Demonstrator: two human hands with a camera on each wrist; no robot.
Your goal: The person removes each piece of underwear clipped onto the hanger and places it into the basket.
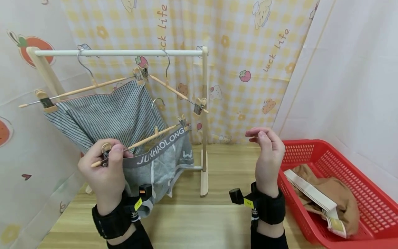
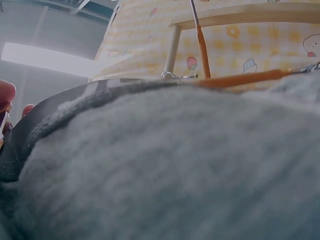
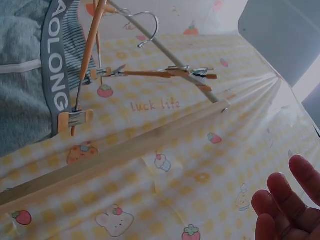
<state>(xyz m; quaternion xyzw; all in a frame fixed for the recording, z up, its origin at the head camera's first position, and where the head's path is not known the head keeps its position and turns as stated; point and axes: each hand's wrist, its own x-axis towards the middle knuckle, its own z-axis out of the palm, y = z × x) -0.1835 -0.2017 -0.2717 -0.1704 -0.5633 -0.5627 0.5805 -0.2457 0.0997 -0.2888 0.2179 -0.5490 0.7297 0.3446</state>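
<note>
My left hand (image 1: 107, 166) grips the near end of a wooden clip hanger (image 1: 146, 139), thumb and fingers around its clip. From this hanger hang grey boxer briefs (image 1: 168, 166) with a dark lettered waistband; the far clip (image 3: 75, 120) pinches the waistband's other end. Whether the near clip bites the waistband is hidden by the fingers. In the left wrist view the grey cloth (image 2: 170, 160) fills most of the picture. My right hand (image 1: 268, 155) is raised to the right of the hanger, fingers loosely bent, touching nothing; its fingertips (image 3: 285, 190) show in the right wrist view.
Behind stands a rack with a white rail (image 1: 124, 53). Striped shorts (image 1: 109, 114) hang there on one clip hanger, beside a bare clip hanger (image 1: 174, 90). At right, a red basket (image 1: 303, 145) holds brown underwear (image 1: 339, 193) with a pale waistband. A patterned curtain (image 1: 236, 69) hangs behind.
</note>
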